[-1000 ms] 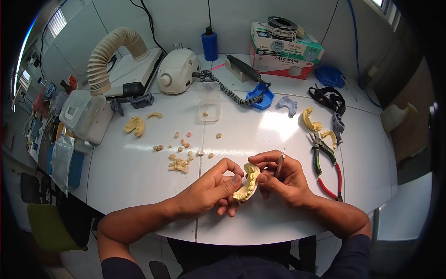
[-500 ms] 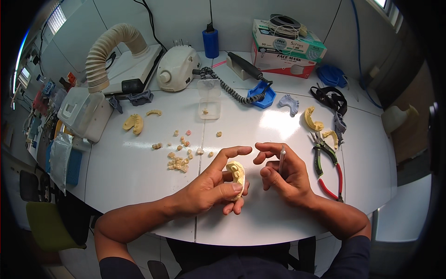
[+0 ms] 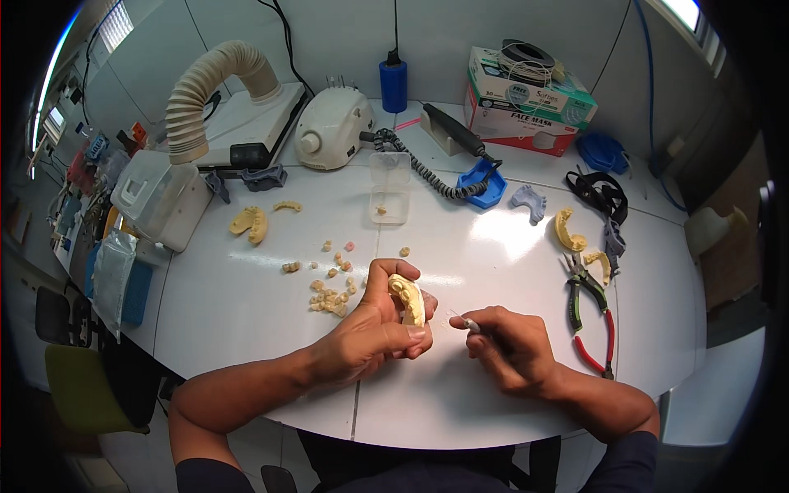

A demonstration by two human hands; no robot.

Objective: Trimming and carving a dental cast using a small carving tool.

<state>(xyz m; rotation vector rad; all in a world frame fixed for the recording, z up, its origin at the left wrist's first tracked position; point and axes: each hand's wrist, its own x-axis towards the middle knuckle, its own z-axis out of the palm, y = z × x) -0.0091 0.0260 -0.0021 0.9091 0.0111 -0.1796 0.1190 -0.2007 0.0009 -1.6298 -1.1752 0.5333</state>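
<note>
My left hand grips a pale yellow dental cast, curved, with its row of teeth turned up. My right hand, lower and to the right, is closed round a slim metal hand tool with a fine tip pointing toward the cast; hand and cast are apart. Several small tooth-like pieces lie on the white table beyond my left hand. Red-and-green handled pliers rest open to the right of my right hand.
More casts, a blue impression and a clear box lie farther back. A rotary machine, its handpiece, suction hose, mask boxes and white container line the back and left.
Both hands have separated: my left hand has drawn the cast leftward, while my right hand has moved down and turned the tool from upright to pointing left.
</note>
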